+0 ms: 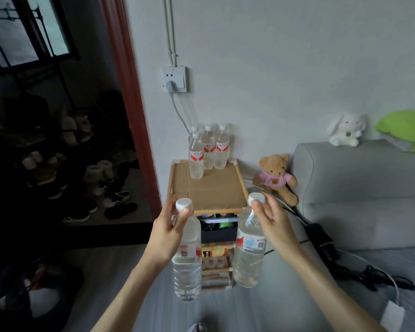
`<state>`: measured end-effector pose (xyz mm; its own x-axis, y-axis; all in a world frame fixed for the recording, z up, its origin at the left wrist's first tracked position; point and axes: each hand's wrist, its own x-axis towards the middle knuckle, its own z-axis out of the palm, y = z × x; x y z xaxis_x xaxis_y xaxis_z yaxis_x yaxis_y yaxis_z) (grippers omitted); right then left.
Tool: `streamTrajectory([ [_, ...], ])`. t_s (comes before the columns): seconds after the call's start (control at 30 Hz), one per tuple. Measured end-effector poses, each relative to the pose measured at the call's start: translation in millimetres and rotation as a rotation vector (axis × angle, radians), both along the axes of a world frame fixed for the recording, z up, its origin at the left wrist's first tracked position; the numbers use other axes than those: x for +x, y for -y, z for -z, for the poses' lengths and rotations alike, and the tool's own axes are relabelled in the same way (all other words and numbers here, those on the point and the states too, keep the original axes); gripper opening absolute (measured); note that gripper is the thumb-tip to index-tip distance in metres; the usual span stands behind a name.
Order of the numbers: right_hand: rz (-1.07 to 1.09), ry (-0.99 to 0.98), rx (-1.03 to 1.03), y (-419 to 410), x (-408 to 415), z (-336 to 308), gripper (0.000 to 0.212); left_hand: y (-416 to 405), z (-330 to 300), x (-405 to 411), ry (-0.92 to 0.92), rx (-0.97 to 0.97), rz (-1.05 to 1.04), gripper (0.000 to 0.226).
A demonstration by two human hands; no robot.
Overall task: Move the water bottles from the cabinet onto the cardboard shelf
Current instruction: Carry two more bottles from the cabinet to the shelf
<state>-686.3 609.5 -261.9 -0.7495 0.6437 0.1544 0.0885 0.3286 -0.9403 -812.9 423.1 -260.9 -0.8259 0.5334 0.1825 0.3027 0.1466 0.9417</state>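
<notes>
You pinch a water bottle in each hand just under the cap: left hand (170,226) on the left bottle (187,257), right hand (267,218) on the right bottle (249,248). Both hang upright below your fingers, probably so they set down on their bases. The cardboard shelf (216,188) sits just beyond both hands. Placed bottles (207,149) crowd its far edge, leaving the bare near part for these two.

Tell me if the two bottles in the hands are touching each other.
Apart. The head view shows the left bottle and right bottle with the shelf visible between them.
</notes>
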Motion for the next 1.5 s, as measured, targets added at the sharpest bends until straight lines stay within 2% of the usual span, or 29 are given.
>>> streamTrajectory([
  [0.1, 0.006, 0.0, 0.029, -44, -45, 1, 0.007, -45, 8, -43, -0.033, -0.024, 0.018, 0.05],
  [0.2, 0.013, 0.019, 0.051, -84, -91, 3, 0.013, -88, 9, -82, -0.063, -0.064, 0.042, 0.041],
  [0.3, 0.009, 0.052, 0.06, -120, -129, 5, 0.033, -128, 4, -117, -0.053, -0.078, 0.061, 0.042],
  [0.4, -0.007, 0.07, 0.021, -155, -159, 10, 0.072, -163, 0, -144, -0.033, -0.104, 0.106, 0.034],
  [0.47, -0.041, 0.098, -0.006, -175, -178, 15, 0.082, -184, -3, -160, -0.076, -0.122, 0.125, 0.038],
  [0.53, -0.07, 0.122, -0.03, -194, -198, 22, 0.072, -206, -2, -178, -0.11, -0.167, 0.1, 0.038],
  [0.67, -0.142, 0.139, -0.005, -229, -232, 30, 0.023, -246, 5, -204, -0.167, -0.269, 0.051, 0.027],
  [0.7, -0.167, 0.144, 0.007, -239, -240, 31, 0.02, -255, 5, -209, -0.17, -0.289, 0.05, 0.027],
  [0.87, -0.239, 0.163, 0.066, -277, -277, 46, 0.027, -294, 9, -239, -0.187, -0.367, 0.017, 0.021],
  [1.13, -0.336, 0.23, 0.115, -297, -315, 47, 0.026, -326, 19, -275, -0.137, -0.446, 0.011, 0.027],
  [1.27, -0.38, 0.258, 0.246, -301, -313, 42, 0.036, -323, 16, -291, -0.246, -0.526, 0.124, 0.038],
  [1.37, -0.46, 0.283, 0.356, -303, -306, 37, 0.049, -319, 14, -299, -0.358, -0.516, 0.252, 0.034],
  [1.5, -0.495, 0.314, 0.404, -306, -304, 29, 0.047, -318, 13, -309, -0.405, -0.54, 0.363, 0.034],
])
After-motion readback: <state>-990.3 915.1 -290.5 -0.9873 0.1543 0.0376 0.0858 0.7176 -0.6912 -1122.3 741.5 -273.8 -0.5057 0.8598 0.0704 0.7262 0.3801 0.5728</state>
